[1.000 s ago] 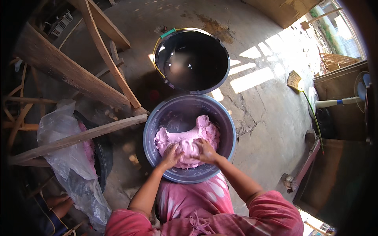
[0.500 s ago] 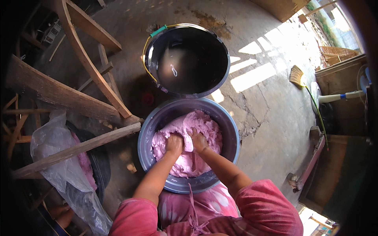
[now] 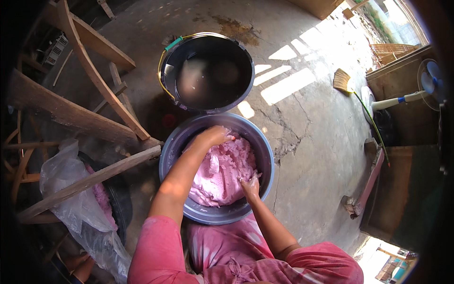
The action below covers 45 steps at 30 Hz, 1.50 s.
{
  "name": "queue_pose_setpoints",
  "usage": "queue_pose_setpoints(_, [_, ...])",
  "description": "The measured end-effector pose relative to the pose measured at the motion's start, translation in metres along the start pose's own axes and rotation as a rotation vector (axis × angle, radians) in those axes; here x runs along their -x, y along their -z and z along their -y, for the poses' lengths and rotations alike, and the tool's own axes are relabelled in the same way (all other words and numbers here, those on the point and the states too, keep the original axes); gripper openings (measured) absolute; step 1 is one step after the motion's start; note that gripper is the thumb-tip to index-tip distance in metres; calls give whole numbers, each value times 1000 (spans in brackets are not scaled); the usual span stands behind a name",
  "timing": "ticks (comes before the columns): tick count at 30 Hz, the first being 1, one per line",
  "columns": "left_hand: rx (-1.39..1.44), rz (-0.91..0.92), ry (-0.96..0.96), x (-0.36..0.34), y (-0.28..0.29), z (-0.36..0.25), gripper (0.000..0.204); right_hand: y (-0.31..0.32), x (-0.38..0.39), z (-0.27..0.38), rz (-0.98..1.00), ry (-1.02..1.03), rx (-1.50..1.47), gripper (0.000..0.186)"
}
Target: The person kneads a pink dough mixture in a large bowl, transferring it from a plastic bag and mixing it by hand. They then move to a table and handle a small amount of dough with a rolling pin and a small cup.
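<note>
Left hand has slid to the far rim; both grips, seemingly spread, press pink cloth above cracked concrete floor.

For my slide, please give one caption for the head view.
Both hands, left hand and right hand, knead pink dough in a basin beside a bucket.

The dough lies in the basin, the bucket behind it, apparently touching.

pink mass in a blue-grey basin; black bucket with yellow-green handle; pink tie-dyed clothing; grey cracked floor.
</note>
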<state>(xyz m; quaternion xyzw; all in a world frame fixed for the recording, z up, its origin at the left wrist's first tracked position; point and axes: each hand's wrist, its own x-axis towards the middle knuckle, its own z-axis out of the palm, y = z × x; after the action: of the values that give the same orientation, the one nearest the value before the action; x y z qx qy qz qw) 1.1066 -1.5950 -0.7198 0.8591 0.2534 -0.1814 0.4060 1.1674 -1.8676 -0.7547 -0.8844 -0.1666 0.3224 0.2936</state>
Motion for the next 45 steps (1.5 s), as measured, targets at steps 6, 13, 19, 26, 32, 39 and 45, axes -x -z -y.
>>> queue_pose_setpoints(6, [-111, -13, 112, -77, -32, -7, 78, -38, -48, -1, -82, 130, 116, 70])
queue_pose_setpoints(13, [-66, -143, 351, -74, -63, 10, 89, -58, -98, -22, 100, 269, 356, 80])
queue_pose_setpoints(19, [433, -178, 357, 47, -84, 6, 78, -8, -55, -17, 527, 579, -26, 59])
queue_pose_setpoints(26, [-17, -123, 171, 209, -168, 2, 89, 10, 60, 31, 558, 760, 792, 84])
queue_pose_setpoints(32, [-456, -157, 348, 134, -204, 29, 33, -70, 28, 58, 386, 723, 1097, 57])
queue_pose_setpoints(39, [-1935, -26, -110, 61, -212, 123, 39, -121, -61, 66, 522, 519, 922, 29])
queue_pose_setpoints(45, [135, -365, 445, 100, -169, 51, 70, -87, -87, 106, 942, 863, 923, 57])
